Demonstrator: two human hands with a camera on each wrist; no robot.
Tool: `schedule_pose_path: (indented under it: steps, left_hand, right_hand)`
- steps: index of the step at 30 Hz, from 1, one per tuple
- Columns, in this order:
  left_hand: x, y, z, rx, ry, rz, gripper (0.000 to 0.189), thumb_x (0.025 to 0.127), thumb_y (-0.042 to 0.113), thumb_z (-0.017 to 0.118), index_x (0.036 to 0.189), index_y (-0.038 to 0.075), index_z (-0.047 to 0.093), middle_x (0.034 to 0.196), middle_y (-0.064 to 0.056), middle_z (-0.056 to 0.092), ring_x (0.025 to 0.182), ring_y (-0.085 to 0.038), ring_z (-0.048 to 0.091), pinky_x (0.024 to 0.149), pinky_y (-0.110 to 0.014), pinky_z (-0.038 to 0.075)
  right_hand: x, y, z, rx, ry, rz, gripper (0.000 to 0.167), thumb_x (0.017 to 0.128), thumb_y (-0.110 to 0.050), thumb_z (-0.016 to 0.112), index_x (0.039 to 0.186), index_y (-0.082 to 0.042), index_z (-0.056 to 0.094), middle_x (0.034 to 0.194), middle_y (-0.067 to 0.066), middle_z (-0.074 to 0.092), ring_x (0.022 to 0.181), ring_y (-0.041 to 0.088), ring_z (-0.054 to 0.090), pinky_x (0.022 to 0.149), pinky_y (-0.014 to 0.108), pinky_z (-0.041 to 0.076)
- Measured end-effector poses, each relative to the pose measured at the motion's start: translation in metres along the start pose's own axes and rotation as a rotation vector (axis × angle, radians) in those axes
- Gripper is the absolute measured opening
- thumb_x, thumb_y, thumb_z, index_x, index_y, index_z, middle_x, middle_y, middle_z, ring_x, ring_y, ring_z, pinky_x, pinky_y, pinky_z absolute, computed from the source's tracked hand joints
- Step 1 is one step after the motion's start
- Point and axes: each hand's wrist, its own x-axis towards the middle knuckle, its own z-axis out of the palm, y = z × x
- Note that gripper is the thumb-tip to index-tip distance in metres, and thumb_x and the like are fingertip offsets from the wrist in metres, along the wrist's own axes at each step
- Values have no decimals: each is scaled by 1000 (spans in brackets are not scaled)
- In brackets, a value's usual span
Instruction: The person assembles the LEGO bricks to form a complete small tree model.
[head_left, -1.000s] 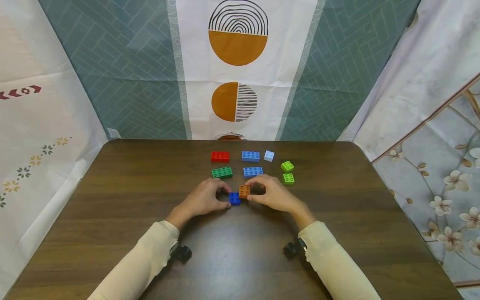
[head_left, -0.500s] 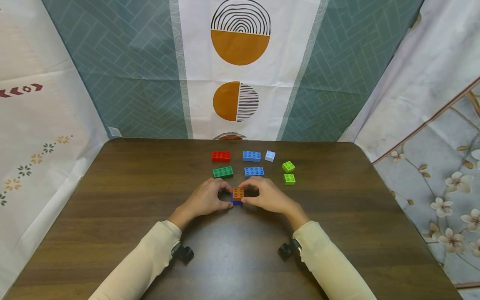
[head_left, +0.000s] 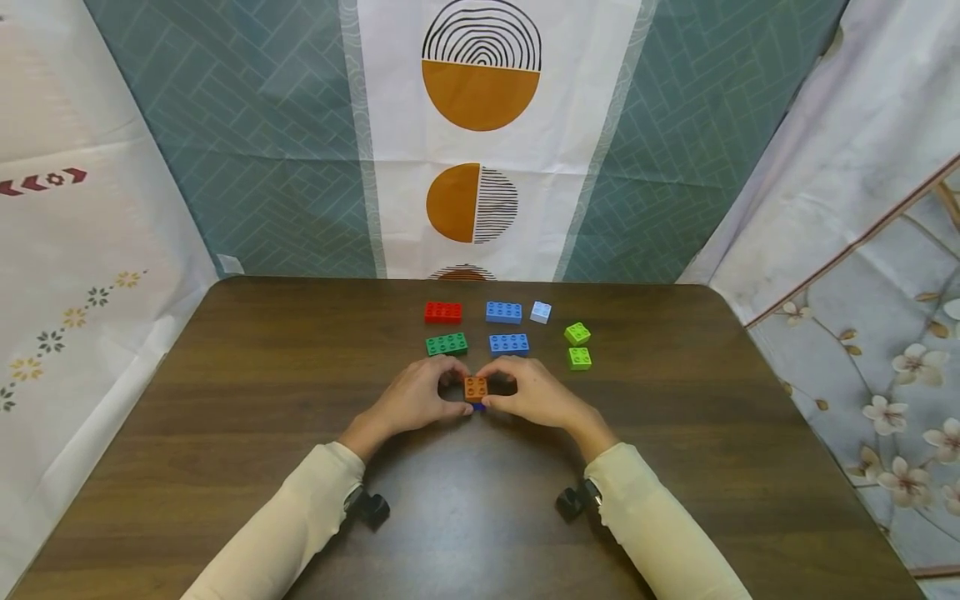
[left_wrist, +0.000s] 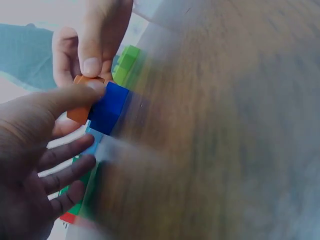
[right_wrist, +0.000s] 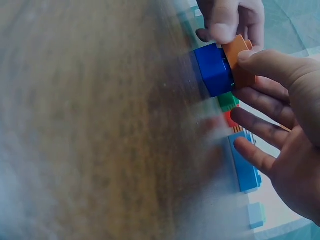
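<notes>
The orange brick (head_left: pixel 476 389) has just shifted from your right-hand side of the dark blue brick (right_wrist: pixel 214 70) to squarely over it, so the two now read as one stack in front of you, near the middle of the bench (head_left: pixel 300 358). As I judge it, lining up is done and pressing is the step in hand: from the right wrist, a slight gap shows along the seam.

Your left hand (head_left: pixel 422 393) and right hand (head_left: pixel 538 393) face each other, both pinching the orange brick from either side. Your left thumb lies close to the seam (whether it also bears on the dark blue brick, I cannot tell).

Mind the far side. The green brick (head_left: pixel 446 344) sits just beyond your left fingers and the light blue brick (head_left: pixel 509 344) just beyond your right, so a push forward could knock either. The lime bricks (head_left: pixel 580 358) stand off to your right. Your easier room is toward yourself and out to the left, where bare wood runs on, and the bench edges lie well apart from the stack.
</notes>
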Motion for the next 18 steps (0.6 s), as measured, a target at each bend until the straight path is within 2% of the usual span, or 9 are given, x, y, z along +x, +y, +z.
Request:
schedule_pose_path:
  steps: [8,14,18]
  left_hand:
    - [1,-3,2,-119,32,46,31,84,24,85,109,16,69,102,2,73,89,-11,69,82,-33,59]
    - [1,-3,0,-232,9,41,28,86,19,84,109,14,70,103,-1,75,88,-12,72,81,-31,61]
    - [0,-3,-2,-268,-2,29,28,87,19,84,110,14,71,107,-2,76,91,-13,73,82,-31,61]
  right_hand:
    - [0,-1,1,1,9,-31,35,92,-20,78,126,-15,70,127,2,71,124,25,62,109,54,50]
    - [0,-1,1,16,10,1,35,92,-21,79,126,-15,70,129,1,71,126,25,60,109,54,50]
    - [0,-2,1,21,5,12,36,92,-22,78,127,-16,70,130,2,70,126,26,60,108,54,51]
